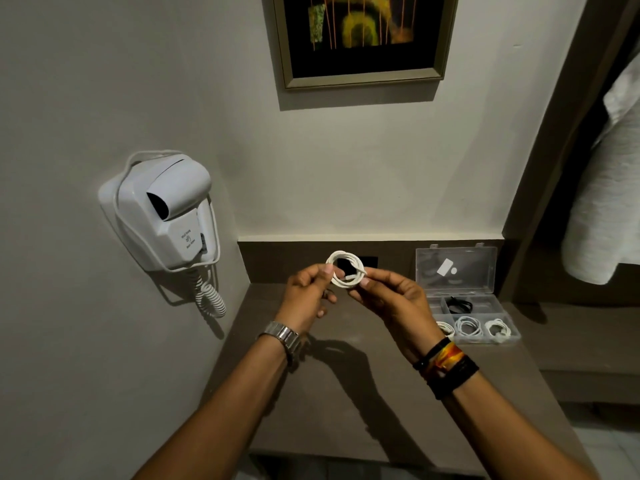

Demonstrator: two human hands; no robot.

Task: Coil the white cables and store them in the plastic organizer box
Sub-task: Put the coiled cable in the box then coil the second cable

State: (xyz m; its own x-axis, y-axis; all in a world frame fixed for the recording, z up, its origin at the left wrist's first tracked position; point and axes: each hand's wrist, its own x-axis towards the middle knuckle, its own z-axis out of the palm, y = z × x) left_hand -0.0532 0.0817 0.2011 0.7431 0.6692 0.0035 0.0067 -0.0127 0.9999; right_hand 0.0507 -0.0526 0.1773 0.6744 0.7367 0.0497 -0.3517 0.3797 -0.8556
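I hold a white cable [341,258] wound into a small round coil above the brown counter. My left hand [308,296] pinches the coil's left side, and my right hand [388,296] pinches its right side near a loose end. The clear plastic organizer box [512,332] stands open at the right of the counter, lid [457,268] raised against the back panel. Its front compartments hold three coiled white cables [468,326]; a black cable [459,304] lies in a rear compartment.
A white wall-mounted hair dryer [162,213] with a curly cord hangs on the left wall. A framed picture [360,36] is on the wall above. A white towel [609,188] hangs at the right. The brown counter [346,393] extends toward me.
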